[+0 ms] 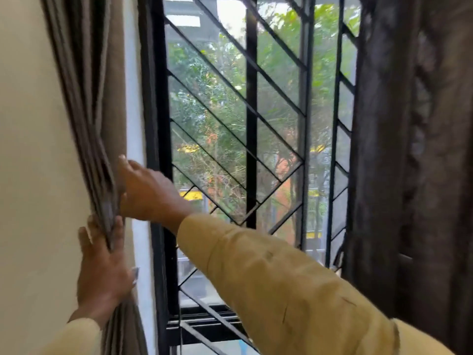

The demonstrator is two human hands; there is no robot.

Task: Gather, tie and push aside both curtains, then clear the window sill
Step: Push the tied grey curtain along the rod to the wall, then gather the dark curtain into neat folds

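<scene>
At the far left is a plain cream wall (33, 149). Hanging against it is the left curtain (87, 85), grey-brown and gathered into narrow vertical folds that run from the top edge to the bottom.

The left hand (102, 267) reaches up from the lower left in a pale yellow sleeve. Its palm faces the wall, fingers spread and pointing upward, and the bunched folds are pinched between the thumb and the fingers. Just above it, the right hand (146, 190) presses the same bundle from the window side, fingers extended and lying flat against the fabric, not curled around it. The right arm, in a mustard sleeve (281, 285), crosses the lower part of the view from the bottom right and hides part of the window's base.

Right of the curtain is a white strip of wall, then the black window frame (153, 124). Behind the glass is a black metal grille (252, 111) of upright and diagonal bars, with blurred green trees beyond.

At the far right hangs the right curtain (414, 149), dark brown, loose and untied, covering that edge of the window.
</scene>
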